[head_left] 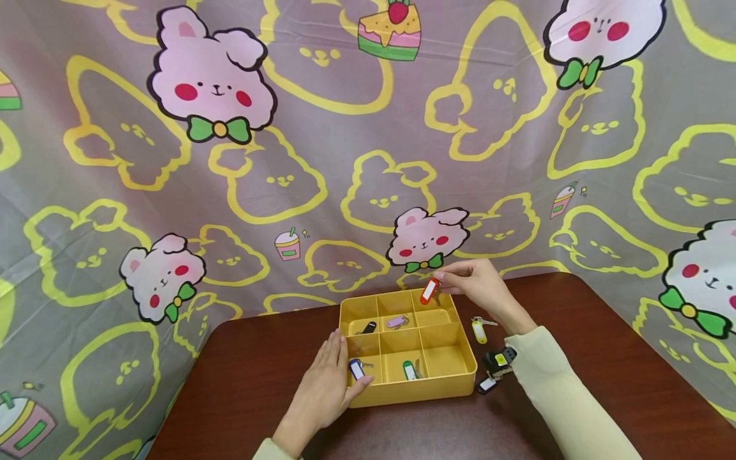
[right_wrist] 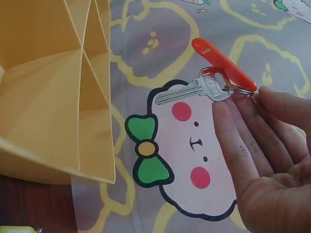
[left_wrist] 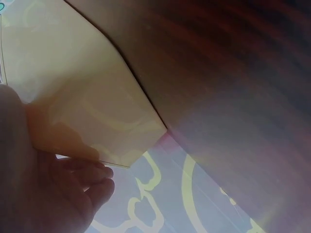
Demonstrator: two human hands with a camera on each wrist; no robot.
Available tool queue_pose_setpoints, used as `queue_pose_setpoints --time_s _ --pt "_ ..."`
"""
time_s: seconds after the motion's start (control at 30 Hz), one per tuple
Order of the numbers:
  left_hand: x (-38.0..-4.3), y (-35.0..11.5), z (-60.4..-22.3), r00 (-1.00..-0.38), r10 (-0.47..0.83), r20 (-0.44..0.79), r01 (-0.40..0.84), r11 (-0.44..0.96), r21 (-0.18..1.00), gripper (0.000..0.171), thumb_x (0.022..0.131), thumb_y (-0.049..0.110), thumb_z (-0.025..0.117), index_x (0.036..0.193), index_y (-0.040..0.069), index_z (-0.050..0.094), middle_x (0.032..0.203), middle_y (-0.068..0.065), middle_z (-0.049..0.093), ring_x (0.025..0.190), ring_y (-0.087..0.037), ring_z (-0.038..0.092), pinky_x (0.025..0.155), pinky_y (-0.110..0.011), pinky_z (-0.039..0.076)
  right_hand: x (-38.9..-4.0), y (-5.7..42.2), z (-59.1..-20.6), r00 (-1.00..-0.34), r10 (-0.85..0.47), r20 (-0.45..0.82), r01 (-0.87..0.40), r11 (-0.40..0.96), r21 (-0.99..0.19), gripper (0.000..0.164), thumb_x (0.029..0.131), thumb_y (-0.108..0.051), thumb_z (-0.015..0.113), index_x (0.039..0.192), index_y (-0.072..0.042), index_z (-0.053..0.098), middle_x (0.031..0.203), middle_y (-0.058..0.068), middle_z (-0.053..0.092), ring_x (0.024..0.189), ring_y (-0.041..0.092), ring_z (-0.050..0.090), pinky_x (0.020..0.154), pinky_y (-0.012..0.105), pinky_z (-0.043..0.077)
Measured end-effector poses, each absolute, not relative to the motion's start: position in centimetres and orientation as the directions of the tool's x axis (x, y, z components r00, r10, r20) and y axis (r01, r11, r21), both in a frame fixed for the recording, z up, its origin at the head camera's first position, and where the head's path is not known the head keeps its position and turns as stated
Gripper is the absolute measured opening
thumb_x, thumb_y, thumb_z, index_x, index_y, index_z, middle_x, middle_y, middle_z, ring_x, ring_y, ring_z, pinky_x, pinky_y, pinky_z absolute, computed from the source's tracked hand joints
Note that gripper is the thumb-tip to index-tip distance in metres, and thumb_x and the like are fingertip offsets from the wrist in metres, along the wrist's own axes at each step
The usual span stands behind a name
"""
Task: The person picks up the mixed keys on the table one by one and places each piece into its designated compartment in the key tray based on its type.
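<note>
Between thumb and fingertips, my right hand [head_left: 480,287] pinches the ring of a key with a red tag [head_left: 429,291], raised over the back right compartment of a yellow divided box [head_left: 414,391]. In the right wrist view the silver key [right_wrist: 182,93] hangs beside its red tag. My left hand [head_left: 324,383] rests on the box's front left corner, its fingers straight along the left side and the thumb over the front rim. Tagged keys lie in the box: blue [head_left: 357,368] front left, green [head_left: 409,370] front middle, black [head_left: 369,328] back left, purple [head_left: 397,322] back middle.
Right of the box, a yellow-tagged key [head_left: 479,331] lies on the brown table [head_left: 259,358]. Nearer, under the right forearm, are a black-tagged key [head_left: 487,384] and a dark bunch with a yellow patch [head_left: 499,360]. A patterned cloth [head_left: 322,160] hangs behind the table.
</note>
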State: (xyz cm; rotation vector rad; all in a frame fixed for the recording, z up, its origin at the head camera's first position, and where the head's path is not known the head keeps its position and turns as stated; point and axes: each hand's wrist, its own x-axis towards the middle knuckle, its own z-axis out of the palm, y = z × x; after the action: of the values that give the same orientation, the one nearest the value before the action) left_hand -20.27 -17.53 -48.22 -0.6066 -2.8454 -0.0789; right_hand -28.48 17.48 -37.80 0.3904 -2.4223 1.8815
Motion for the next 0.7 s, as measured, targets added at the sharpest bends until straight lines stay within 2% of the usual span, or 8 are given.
queue_pose_setpoints --time_s 0.47,0.7 --pt "-20.2 -17.5 -48.4 -0.889 0.393 0.235 0.406 0.914 0.011 0.09 0.106 0.063 0.047 0.157 -0.01 0.038 0.168 -0.03 0.031 0.158 -0.042 0.034 0.129 -0.051 0.034 -29.9 16.6 -37.8 -0.973 -0.156 0.168 -0.202 0.236 -0.951 0.032 0.101 -0.021 0.073 0.118 0.005 0.076 0.113 0.02 0.078 0.09 0.019 0.08 0.083 0.031 0.066" --pt "-20.3 -17.5 -48.4 -0.887 0.396 0.239 0.409 0.913 0.005 0.089 0.106 0.063 0.047 0.157 -0.01 0.038 0.168 -0.03 0.031 0.158 -0.042 0.033 0.129 -0.051 0.033 -30.7 16.4 -38.2 -0.971 -0.171 0.168 -0.211 0.273 -0.939 0.032 0.102 -0.02 0.071 0.119 0.006 0.076 0.119 0.026 0.075 0.096 0.026 0.079 0.087 0.036 0.065"
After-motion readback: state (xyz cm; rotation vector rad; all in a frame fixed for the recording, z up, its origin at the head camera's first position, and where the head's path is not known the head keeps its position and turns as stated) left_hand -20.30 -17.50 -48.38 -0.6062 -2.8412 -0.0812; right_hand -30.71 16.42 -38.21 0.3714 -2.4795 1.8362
